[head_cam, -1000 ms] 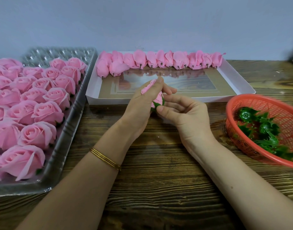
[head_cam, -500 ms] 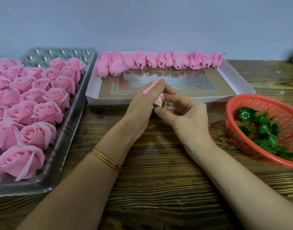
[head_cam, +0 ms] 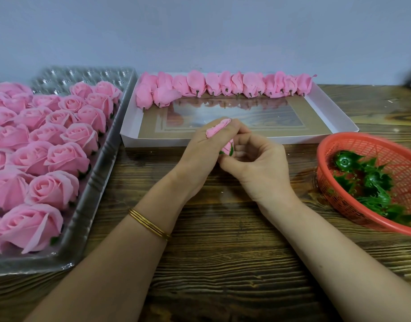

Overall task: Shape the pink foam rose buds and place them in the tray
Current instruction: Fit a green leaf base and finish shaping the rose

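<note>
Head view, bud in hand: rose bud held over the middle of the tabletop, just before the white box.
Left hand: fingers curled round the bud, one petal lying over them.
Right hand: fingers curled, pinching at the green base.
Done: shaped roses fill most of the clear tray at the left edge; its far cells are unfilled.
Left: a row of unshaped buds along the box's far edge; judged well advanced, not finished.
Hidden: most of the bud behind fingers; the tray's left side and the red basket are cut off, so counts are unreliable.
</note>
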Available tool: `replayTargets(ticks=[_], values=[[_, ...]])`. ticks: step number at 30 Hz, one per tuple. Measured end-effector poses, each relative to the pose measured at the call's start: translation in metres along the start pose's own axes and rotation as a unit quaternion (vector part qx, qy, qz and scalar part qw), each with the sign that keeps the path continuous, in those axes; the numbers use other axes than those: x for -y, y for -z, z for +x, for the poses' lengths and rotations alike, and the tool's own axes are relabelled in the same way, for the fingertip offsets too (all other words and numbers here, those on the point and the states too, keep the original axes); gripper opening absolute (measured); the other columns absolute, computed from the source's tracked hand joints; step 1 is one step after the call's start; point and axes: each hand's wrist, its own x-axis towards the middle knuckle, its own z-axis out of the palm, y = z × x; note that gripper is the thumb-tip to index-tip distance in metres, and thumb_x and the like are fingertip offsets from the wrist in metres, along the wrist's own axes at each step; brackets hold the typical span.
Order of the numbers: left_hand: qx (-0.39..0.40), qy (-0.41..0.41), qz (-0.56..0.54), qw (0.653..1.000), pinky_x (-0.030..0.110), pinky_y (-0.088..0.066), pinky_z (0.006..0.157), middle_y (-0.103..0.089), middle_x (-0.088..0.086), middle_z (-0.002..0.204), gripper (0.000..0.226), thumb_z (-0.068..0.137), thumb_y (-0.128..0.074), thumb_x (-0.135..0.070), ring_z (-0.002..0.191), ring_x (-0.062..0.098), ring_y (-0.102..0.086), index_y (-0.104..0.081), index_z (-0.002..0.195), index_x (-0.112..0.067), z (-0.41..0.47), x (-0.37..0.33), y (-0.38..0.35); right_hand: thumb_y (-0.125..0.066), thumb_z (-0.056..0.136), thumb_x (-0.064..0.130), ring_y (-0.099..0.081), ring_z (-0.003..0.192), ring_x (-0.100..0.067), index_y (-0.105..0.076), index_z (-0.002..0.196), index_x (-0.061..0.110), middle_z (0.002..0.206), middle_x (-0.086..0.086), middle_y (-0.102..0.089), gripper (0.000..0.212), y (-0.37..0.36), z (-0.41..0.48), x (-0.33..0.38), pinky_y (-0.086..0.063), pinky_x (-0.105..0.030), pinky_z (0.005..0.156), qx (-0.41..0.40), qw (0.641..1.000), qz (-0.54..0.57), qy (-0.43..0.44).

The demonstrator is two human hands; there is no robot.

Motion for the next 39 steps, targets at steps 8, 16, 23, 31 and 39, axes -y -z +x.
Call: replayTargets(ticks=[8, 16, 23, 31, 39], values=[[-0.017, 0.011, -0.007, 1.000, 0.031, -0.052, 0.075, -0.063, 0.003, 0.079, 0.006, 0.084, -0.068, -0.016, 0.077, 0.016, -0.060, -0.063, 0.087, -0.014, -0.001, -0.001, -0.001, -0.078, 0.065, -0.002, -0.054, 0.058, 0.000, -0.071, 0.085, 0.018, 0.062, 0.011, -0.063, 0.029, 0.001, 0.003, -0.003, -0.048, -0.017, 0.060, -0.004, 0.999, -0.027, 0.022], [-0.011, 0.063, -0.039, 0.997, 0.035, -0.054, 0.085, -0.067, 0.005, 0.084, 0.039, 0.067, -0.080, -0.017, 0.083, 0.019, -0.065, -0.062, 0.100, -0.005, -0.001, -0.004, 0.002, -0.075, 0.058, 0.018, -0.059, 0.060, -0.002, -0.070, 0.078, 0.014, 0.063, 0.009, -0.067, 0.020, 0.002, 0.006, -0.008, -0.050, -0.024, 0.060, -0.053, 0.997, -0.048, 0.025], [0.021, 0.116, -0.070, 0.991, 0.033, -0.056, 0.092, -0.070, 0.016, 0.102, 0.027, 0.083, -0.070, -0.008, 0.096, 0.020, -0.068, -0.067, 0.109, 0.001, -0.002, 0.000, -0.004, -0.082, 0.060, 0.024, -0.072, 0.080, -0.024, -0.073, 0.087, 0.015, 0.079, -0.004, -0.075, 0.029, 0.007, 0.007, -0.009, -0.058, -0.048, 0.079, -0.082, 0.994, -0.069, 0.013], [0.000, 0.115, -0.099, 0.988, 0.029, -0.054, 0.079, -0.068, 0.011, 0.091, 0.042, 0.074, -0.077, -0.008, 0.086, 0.016, -0.068, -0.065, 0.112, 0.005, 0.000, 0.004, -0.010, -0.081, 0.058, 0.025, -0.071, 0.080, -0.014, -0.073, 0.088, 0.021, 0.081, 0.002, -0.075, 0.032, 0.006, 0.006, -0.008, -0.058, -0.046, 0.078, -0.074, 0.993, -0.090, 0.019], [-0.036, 0.085, -0.122, 0.988, 0.021, -0.053, 0.063, -0.064, -0.002, 0.061, 0.016, 0.080, -0.072, 0.002, 0.058, 0.007, -0.062, -0.067, 0.094, -0.004, 0.001, 0.005, -0.009, -0.080, 0.059, 0.018, -0.065, 0.071, -0.022, -0.075, 0.095, 0.022, 0.079, -0.016, -0.071, 0.037, 0.004, 0.006, -0.008, -0.057, -0.046, 0.075, -0.041, 0.996, -0.064, 0.044]])
